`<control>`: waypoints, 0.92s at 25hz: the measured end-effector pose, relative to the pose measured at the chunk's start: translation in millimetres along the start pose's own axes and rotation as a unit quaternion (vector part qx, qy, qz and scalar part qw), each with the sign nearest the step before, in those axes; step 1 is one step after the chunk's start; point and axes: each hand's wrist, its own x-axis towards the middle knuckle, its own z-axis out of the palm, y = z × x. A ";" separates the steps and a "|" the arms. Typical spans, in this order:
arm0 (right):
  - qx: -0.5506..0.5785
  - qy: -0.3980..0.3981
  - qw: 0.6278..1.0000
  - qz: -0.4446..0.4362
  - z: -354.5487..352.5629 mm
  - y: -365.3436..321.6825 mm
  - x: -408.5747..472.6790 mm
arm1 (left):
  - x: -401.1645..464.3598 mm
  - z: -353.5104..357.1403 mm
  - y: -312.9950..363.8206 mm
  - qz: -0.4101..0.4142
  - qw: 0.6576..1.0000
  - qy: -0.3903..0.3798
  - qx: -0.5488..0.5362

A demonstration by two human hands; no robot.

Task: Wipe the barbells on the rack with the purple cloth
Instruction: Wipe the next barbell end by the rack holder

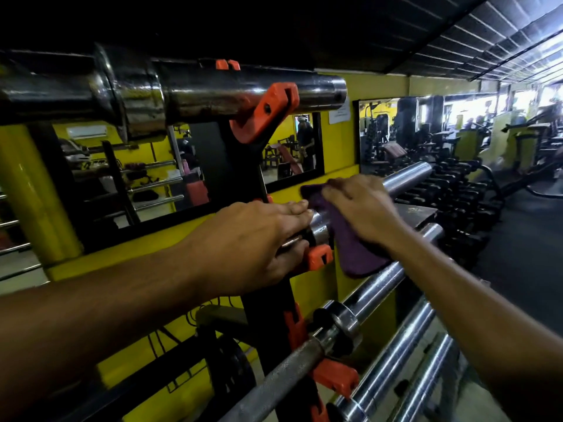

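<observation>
Gym floor with yellow walls, wall mirrors (152,175) and a row of dumbbells (451,190) receding to your right; in front of you stands a black barbell rack (265,303) with orange cradles (318,257).

Your right hand (362,205) lies over the purple cloth (355,254), fingers bent across it and pressing it onto the sleeve of the middle barbell (408,176); motion blur hides how tightly the fingers close. The cloth is soft and limp: it folds over the steel, and its free end hangs down in front of the bar below. Judged from that drape, it is best bunched in the palm so it wraps the sleeve.

Your left hand (262,239) grips the same barbell at its collar, just beside the cradle, thumb under and fingers over.

Outward from there: the steel sleeves look smooth, polished and probably slippery, so steady the bar by the collar or by the knurled shaft, such as the one visible on the lower barbell (307,363). The bars are rigid and likely heavy; leave them seated in their cradles and turn them in place. Above hangs the top barbell (213,89), darker and stained.
</observation>
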 end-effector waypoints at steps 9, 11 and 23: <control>0.071 0.097 0.992 0.033 5.4 -1.5 -6.2 | 4.9 -3.9 4.1 -0.018 1.000 -0.006 0.010; 0.106 0.101 0.989 0.019 15.4 -21.9 -24.2 | 5.8 -5.7 5.7 -0.023 1.000 -0.008 0.012; 0.376 0.102 0.877 0.283 -70.9 -29.1 -105.2 | 1.7 -6.4 3.2 -0.008 1.000 0.026 -0.010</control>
